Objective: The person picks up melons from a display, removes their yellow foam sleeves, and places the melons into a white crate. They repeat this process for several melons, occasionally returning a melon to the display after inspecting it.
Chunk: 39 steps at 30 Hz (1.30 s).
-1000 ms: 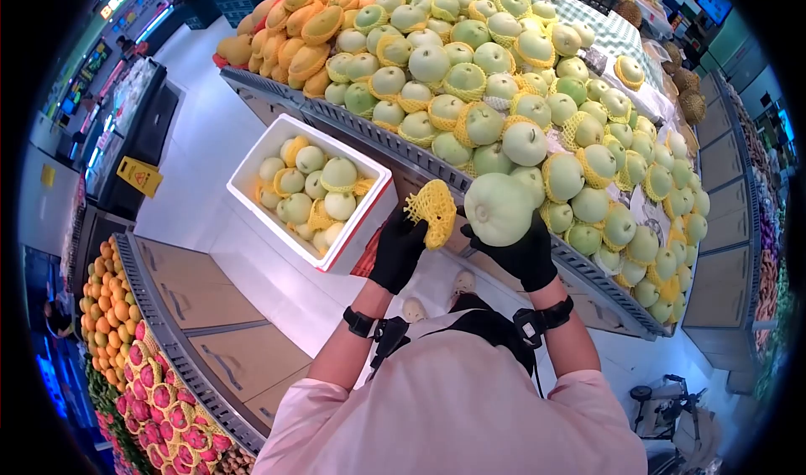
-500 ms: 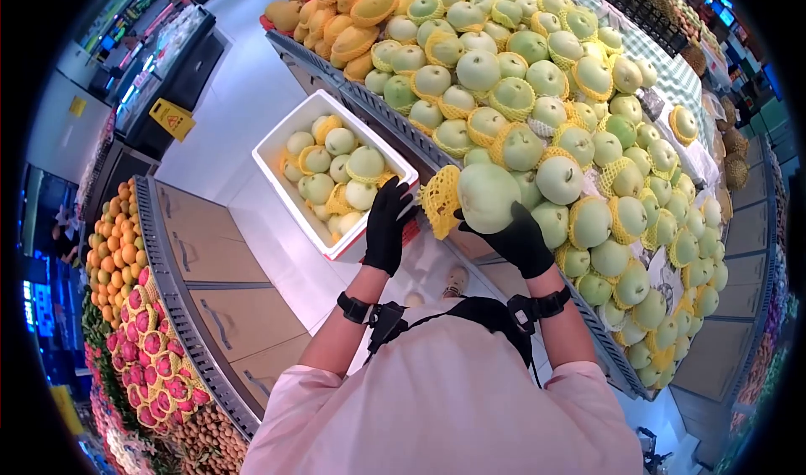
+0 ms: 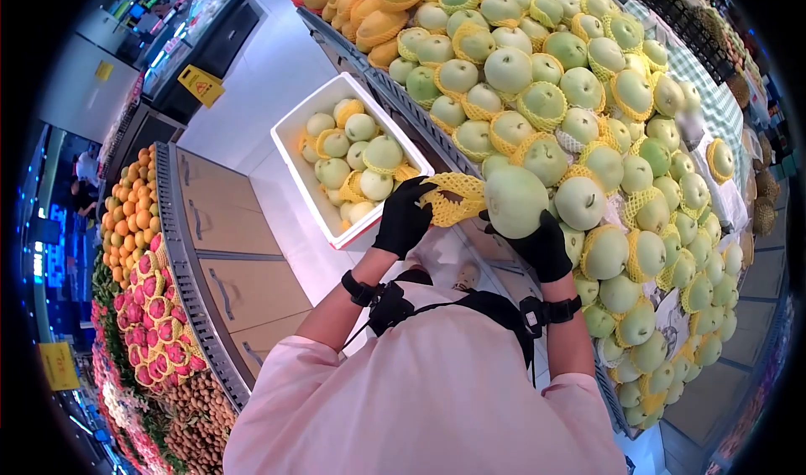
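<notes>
Both of my hands wear black gloves. My right hand (image 3: pixel 540 246) holds a large pale green melon (image 3: pixel 515 201) from below and its right side. A yellow foam net (image 3: pixel 456 200) stretches from the melon's left side to my left hand (image 3: pixel 405 217), whose fingers grip the net's free end. The net hangs off the melon, leaving the fruit mostly bare. Just beyond my left hand a white foam box (image 3: pixel 311 208) holds several green melons, some in yellow nets. To the right, more green melons (image 3: pixel 606 253) are heaped on the stand.
Orange-yellow netted fruit (image 3: pixel 382 26) lies at the top of the stand. At the left, a curved counter (image 3: pixel 227 223) carries oranges (image 3: pixel 130 211) and netted dragon fruit (image 3: pixel 159 332). A yellow floor sign (image 3: pixel 201 85) stands in the aisle. The stand's grey edge (image 3: pixel 369 68) runs beside the box.
My left hand now grips the yellow net and has pulled it out longer, away from the melon. The melon stays in my right hand. The whole view has shifted.
</notes>
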Available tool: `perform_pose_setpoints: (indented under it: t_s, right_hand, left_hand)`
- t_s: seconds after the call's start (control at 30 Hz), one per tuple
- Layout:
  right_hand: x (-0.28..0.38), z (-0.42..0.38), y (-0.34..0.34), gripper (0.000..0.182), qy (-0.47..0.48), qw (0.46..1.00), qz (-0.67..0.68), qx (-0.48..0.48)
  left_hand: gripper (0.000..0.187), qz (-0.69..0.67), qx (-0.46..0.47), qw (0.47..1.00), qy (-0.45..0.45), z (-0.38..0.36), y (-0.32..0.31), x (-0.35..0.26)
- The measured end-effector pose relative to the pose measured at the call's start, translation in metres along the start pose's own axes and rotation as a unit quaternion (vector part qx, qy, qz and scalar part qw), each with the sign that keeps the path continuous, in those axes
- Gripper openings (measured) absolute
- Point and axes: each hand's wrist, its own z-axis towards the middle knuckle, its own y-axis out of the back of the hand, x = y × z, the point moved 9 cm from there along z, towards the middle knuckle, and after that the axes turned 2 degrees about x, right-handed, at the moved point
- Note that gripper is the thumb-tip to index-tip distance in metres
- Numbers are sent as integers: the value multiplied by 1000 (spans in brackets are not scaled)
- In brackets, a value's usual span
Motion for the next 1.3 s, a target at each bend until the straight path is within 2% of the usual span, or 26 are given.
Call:
perform_pose_setpoints:
  t_s: [0.03, 0.1, 0.2, 0.3, 0.33, 0.37, 0.4, 0.5, 0.53, 0.63, 0.73, 0.77, 0.83, 0.87, 0.93, 0.97, 1.0, 1.03, 1.1, 1.13, 1.17, 1.23, 1.27, 1.3]
  right_hand:
    - [2, 5, 2, 82, 15, 986, -167, -2]
    - [-6, 11, 5, 84, -1, 997, 71, -17]
    - [-13, 22, -17, 72, -14, 995, 68, 64]
    - [-22, 37, -27, 68, -40, 998, 45, -2]
    - [-13, 43, -31, 63, 3, 988, -147, -46]
    - [-4, 48, -41, 57, 44, 938, -333, -88]
    - [3, 53, -55, 52, 84, 850, -505, -125]
    - [3, 65, -61, 45, 144, 810, -528, -210]
    - [0, 68, -59, 44, 159, 844, -452, -240]
    - [-21, 85, -47, 43, 148, 897, -330, -254]
    - [-54, 96, -18, 49, 122, 969, -162, -144]
    - [-58, 94, -8, 53, 102, 946, -266, -154]
    - [-65, 101, -23, 61, 58, 865, -468, -170]
    - [-66, 103, -35, 62, 29, 754, -633, -170]
    - [-72, 108, -42, 64, 32, 749, -639, -171]
    - [-78, 107, -23, 64, 63, 858, -480, -174]
    - [-84, 107, -10, 65, 77, 916, -354, -175]
    - [-90, 108, 0, 65, 94, 955, -221, -176]
    - [-101, 110, 13, 66, 95, 976, -49, -187]
    - [-101, 114, 13, 63, 94, 969, -97, -206]
    - [-101, 122, 8, 61, 80, 964, -155, -202]
    - [-103, 138, -3, 58, 51, 943, -268, -193]
    - [-108, 147, -9, 54, 41, 934, -294, -197]
    - [-115, 154, -1, 55, 15, 921, -333, -200]
  left_hand:
    - [37, -4, 5, 1000, 24, 2, 0, 1]
    - [42, 18, 9, 999, 38, 3, -2, 14]
    - [45, 4, 22, 998, 63, 8, 7, 28]
    - [45, 2, 38, 996, 75, 10, 18, 40]
    - [43, 8, 43, 996, 79, 13, 22, 49]
    - [40, 13, 49, 995, 86, 13, 22, 63]
    - [38, 19, 56, 994, 92, 13, 24, 80]
    - [29, 19, 39, 997, 69, 22, 42, 139]
    - [23, 21, 47, 994, 92, 24, 50, 163]
    - [25, 110, 111, 978, 136, 32, 79, 229]
    - [23, 150, 107, 965, 185, 34, 115, 280]
    - [22, 168, 109, 960, 196, 34, 122, 298]
    - [25, 238, 153, 940, 193, 33, 127, 326]
    - [24, 267, 203, 921, 196, 29, 122, 343]
    - [28, 305, 294, 886, 191, 19, 108, 375]
    - [31, 314, 335, 869, 185, 13, 99, 391]
    - [34, 323, 376, 850, 178, 8, 91, 400]
    - [36, 317, 366, 855, 184, 11, 96, 392]
    - [41, 306, 347, 863, 202, 16, 119, 368]
    - [42, 293, 327, 870, 222, 24, 138, 335]
    - [42, 285, 299, 884, 218, 31, 146, 326]
    - [34, 202, 265, 922, 198, 46, 157, 293]
    - [36, 47, 264, 945, 187, 46, 152, 272]
    - [46, -109, 255, 945, 171, 45, 147, 251]
